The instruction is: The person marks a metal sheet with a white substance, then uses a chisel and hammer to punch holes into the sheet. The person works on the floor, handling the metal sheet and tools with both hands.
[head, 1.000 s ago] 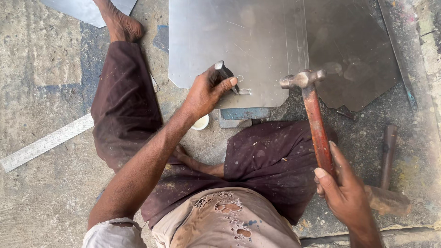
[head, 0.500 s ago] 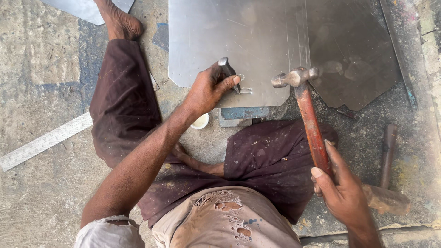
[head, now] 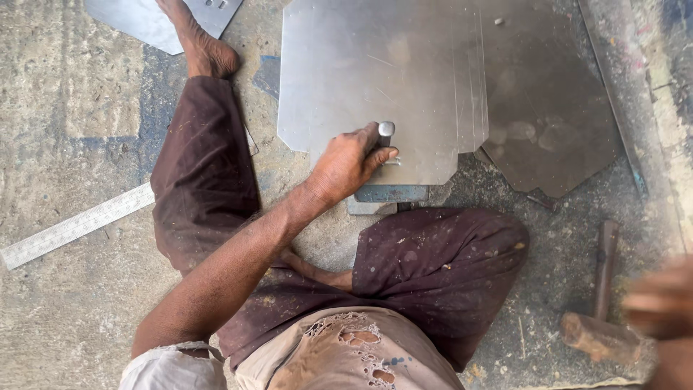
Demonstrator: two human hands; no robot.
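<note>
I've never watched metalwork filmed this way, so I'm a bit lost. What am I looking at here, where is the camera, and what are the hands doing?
The camera sits on the worker's head and looks down, so you see the person's own lap and arms. The person sits on a concrete floor with a metal sheet in front. The left hand grips a short steel punch, stood upright on the sheet near its edge. The right hand is a blur at the right edge, so what it holds cannot be made out. Also on the floor: a steel ruler at the left and a wooden-handled tool at the right.
</note>
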